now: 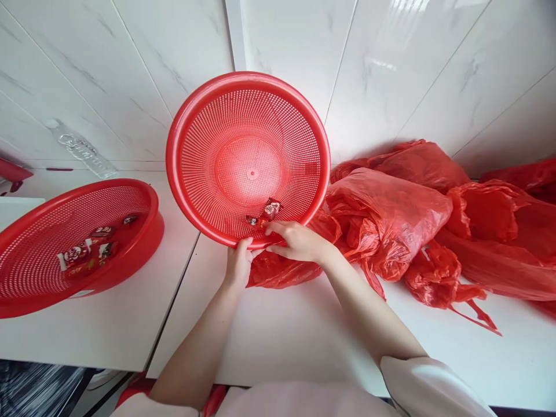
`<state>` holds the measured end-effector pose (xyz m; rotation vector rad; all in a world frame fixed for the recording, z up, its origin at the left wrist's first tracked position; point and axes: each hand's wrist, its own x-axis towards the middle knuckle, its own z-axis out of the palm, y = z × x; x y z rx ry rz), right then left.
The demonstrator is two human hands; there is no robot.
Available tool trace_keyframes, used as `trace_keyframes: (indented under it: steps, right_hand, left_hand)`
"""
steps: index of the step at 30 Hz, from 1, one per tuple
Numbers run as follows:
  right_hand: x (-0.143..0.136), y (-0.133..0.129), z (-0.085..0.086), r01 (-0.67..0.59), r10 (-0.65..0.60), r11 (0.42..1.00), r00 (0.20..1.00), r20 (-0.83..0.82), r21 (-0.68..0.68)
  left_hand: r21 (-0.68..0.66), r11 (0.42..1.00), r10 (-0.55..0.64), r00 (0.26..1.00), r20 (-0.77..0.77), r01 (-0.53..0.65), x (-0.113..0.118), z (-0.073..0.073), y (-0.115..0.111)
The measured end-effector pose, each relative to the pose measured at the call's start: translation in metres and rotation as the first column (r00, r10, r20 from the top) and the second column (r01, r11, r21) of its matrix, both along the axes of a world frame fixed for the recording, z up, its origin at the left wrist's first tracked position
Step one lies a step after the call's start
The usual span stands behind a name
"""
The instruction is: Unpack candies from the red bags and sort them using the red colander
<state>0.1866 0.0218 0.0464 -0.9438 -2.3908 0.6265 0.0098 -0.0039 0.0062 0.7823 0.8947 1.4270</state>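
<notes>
A round red plastic mesh basket (252,174) is tilted up so its inside faces me. My left hand (238,263) is closed on its near rim, thumb over the edge and fingers underneath. My right hand (297,240) straddles the same rim just to the right, fingertips inside and thumb outside. Those fingertips are beside a few small wrapped snacks at the basket's low edge: a dark red packet (271,208) and a smaller dark one (252,220). Whether the fingertips pinch a snack is hard to make out.
Another red mesh basket (158,229) with several snack packets (102,233) stands at left. Red plastic bags (391,208) lie bunched at right. A clear plastic bottle (82,147) leans at the marbled wall. The white table (282,336) has a seam (174,301).
</notes>
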Motion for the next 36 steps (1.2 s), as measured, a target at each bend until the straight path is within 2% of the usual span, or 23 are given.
trace_keyframes:
  steps: [8,15,18,21,24,27,32,36]
  right_hand:
    - [-0.014,0.001,-0.013,0.149,-0.149,0.988,0.989,0.005,0.035]
    - [-0.009,0.004,-0.007,0.128,-0.130,0.991,0.990,0.055,0.035]
    - [-0.003,0.005,-0.006,0.206,-0.206,0.979,0.979,-0.005,-0.002]
    - [0.003,0.007,-0.006,0.275,-0.289,0.955,0.947,-0.138,-0.112]
    - [0.008,0.010,-0.006,0.234,-0.319,0.934,0.886,-0.336,-0.270]
    - [0.013,0.012,-0.006,0.157,-0.335,0.915,0.811,-0.480,-0.372]
    - [0.016,0.013,-0.006,0.148,-0.366,0.895,0.783,-0.502,-0.422]
    - [0.020,0.011,-0.002,0.113,-0.329,0.901,0.807,-0.491,-0.418]
  left_hand:
    - [-0.008,1.000,-0.025,1.000,-0.003,0.025,0.004,-0.006,-0.003]
    - [0.023,0.999,-0.041,0.998,-0.041,0.042,0.001,-0.005,-0.003]
    - [0.021,1.000,-0.018,0.999,-0.030,0.018,0.001,-0.004,-0.003]
    - [0.024,1.000,0.001,0.999,-0.044,0.000,-0.001,-0.002,-0.001]
    - [0.045,0.998,0.037,0.998,-0.056,-0.034,-0.003,-0.002,0.002]
    - [0.055,0.994,0.094,0.994,-0.057,-0.091,-0.005,-0.004,0.004]
    - [0.061,0.993,0.102,0.994,-0.045,-0.099,-0.006,-0.004,0.005]
    - [0.042,0.995,0.095,0.994,-0.045,-0.093,-0.006,-0.004,0.005]
